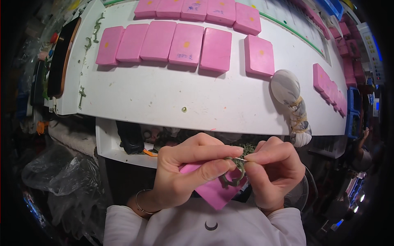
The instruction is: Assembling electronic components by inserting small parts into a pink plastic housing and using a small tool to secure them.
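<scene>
My left hand point(180, 174) is closed in a pinch, thumb and forefinger on a small green ring-shaped piece point(234, 181) that looks like wax. Facing it, my right hand point(274, 168) pinches a thin whitish sliver point(239, 158) whose end reaches my left fingertips. Whether the sliver is part of the green piece, I cannot tell. Below the fingers is a flat pink piece point(216, 197), tilted with one corner toward me; my left hand partly covers it, and whether that hand grips it is hidden. A heap of green bits point(245, 148) shows behind the fingertips.
Pink blocks point(185, 45) stand in rows across the white table point(139, 96). A cloth-wrapped bundle point(289, 98) tied with bands lies at the right front edge. An open drawer point(107, 143) holds a black item and green scraps. Clear plastic bags point(61, 180) hang at left.
</scene>
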Available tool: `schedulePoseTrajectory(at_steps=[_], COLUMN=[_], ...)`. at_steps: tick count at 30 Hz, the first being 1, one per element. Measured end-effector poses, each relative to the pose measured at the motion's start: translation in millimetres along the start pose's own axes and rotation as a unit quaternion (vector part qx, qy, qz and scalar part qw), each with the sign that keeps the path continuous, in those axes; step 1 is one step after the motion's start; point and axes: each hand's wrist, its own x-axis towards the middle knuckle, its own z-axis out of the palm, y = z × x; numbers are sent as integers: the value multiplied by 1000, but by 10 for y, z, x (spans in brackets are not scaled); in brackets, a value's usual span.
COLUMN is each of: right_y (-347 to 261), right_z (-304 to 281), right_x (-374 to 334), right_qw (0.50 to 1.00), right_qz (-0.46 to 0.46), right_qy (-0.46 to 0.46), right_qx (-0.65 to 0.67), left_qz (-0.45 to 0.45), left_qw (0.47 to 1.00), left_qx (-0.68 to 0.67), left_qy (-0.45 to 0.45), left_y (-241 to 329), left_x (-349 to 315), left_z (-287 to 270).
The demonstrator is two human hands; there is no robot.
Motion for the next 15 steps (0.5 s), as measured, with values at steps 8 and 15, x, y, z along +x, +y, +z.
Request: schedulePoseTrajectory(at_steps=[8, 15], right_y=[-7, 10], right_z=[-14, -14], right_x=[-7, -21], right_qw=[1000, 1000], right_qz=[6, -14], right_qy=[-21, -27], right_qx=[1, 9], left_qz=[26, -5], left_qw=[999, 1000], left_qx=[20, 1], left_qy=[-3, -7], left_y=[1, 7], left_x=[-5, -8], left_z=[19, 38])
